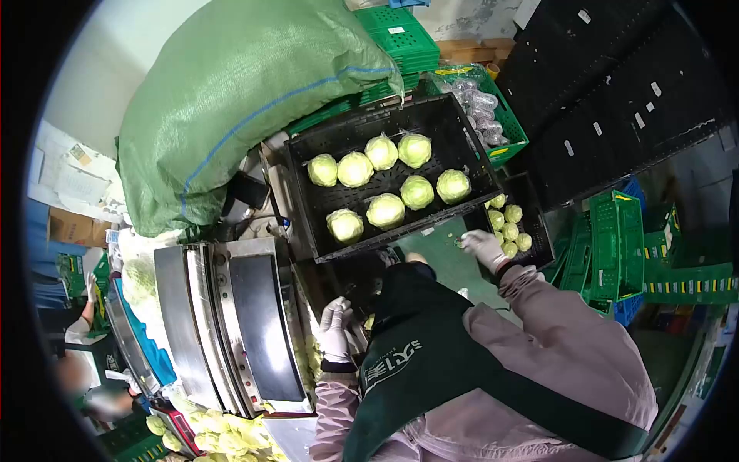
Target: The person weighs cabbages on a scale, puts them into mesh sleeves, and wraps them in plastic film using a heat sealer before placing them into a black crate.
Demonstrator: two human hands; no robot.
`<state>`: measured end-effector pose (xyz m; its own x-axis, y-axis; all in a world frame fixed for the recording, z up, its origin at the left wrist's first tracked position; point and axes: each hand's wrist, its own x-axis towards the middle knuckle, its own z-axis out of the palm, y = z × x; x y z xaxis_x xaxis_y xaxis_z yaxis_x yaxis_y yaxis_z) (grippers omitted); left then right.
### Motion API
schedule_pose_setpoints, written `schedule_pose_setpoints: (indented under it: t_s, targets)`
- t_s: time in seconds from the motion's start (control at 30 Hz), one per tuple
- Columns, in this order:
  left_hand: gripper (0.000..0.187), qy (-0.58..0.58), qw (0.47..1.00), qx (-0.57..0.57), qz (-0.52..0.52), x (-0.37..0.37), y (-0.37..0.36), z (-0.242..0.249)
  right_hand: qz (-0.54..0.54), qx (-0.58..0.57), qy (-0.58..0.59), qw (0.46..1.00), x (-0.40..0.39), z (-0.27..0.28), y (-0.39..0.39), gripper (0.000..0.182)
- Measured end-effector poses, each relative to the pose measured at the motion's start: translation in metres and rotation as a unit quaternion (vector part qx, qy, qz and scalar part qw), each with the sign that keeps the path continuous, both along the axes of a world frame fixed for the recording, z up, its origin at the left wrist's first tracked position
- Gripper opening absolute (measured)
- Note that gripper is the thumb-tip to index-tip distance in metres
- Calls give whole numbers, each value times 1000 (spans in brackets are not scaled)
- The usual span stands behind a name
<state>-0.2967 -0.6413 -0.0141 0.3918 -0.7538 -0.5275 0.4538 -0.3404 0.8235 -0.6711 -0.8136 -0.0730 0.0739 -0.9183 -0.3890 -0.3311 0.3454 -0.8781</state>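
My left hand [335,329], in a white glove, is beside the dark end of the packing machine, over a shadowed space. Its fingers are curled, and whatever they may hold is hidden. My right hand [483,250], also gloved, is below the near right corner of a large black crate [331,250], its fingers loosely bent and apart. Nothing clear shows in it. Two rows of round pale-green cabbages [386,211], apparently in clear film, sit in that crate. More cabbages [510,231] lie in a lower black crate [543,245] to the right of my right hand.
A wrapping machine with dark plates [265,327] stands at left. A bulging green sack [254,100] rises behind it. Green crates [616,246] stand at right, and another green crate [512,127] holds wrapped purple items. Another person [85,331] is at far left, near loose cabbages [231,439].
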Motion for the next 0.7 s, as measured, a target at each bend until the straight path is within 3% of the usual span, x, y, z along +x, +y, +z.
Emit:
schedule_pose_setpoints:
  t_s: [0.1, 0.27, 0.37, 0.4, 0.43, 0.47, 0.5, 0.57, 0.63, 0.7]
  targets:
    - [21, -38, 999, -24, 9, 15, -27, -2, -75, -31, -149, 986, -39, -14, -55, 19]
    - [21, -134, 990, -1, 51, 35, -101, -13, -140, -11, -111, 984, -67, 12, -159, 21]
    - [33, -135, 984, -10, 112, 48, -156, -49, -120, -69, 3, 990, -85, -28, -228, 23]
    - [37, -248, 963, 25, 101, 63, -170, -82, -72, -172, 108, 976, -96, -57, -251, 25]
    - [42, -355, 928, 62, 91, 75, -187, -116, -79, -170, 72, 980, -100, -79, -272, 29]
    - [54, -530, 843, 66, 61, 73, -207, -116, -96, -147, 64, 982, -105, -108, -295, 35]
    - [62, -504, 856, 74, 82, 80, -225, -133, -116, -114, 60, 985, -111, -134, -309, 41]
    - [66, -432, 889, 96, 117, 85, -254, -155, -104, -71, -31, 992, -95, -108, -311, 39]
    - [67, -361, 914, 150, 106, 100, -276, -176, -69, -103, 27, 992, -91, -110, -317, 37]
    - [61, -391, 888, 213, 111, 111, -290, -184, -39, -154, 61, 985, -94, -136, -324, 29]
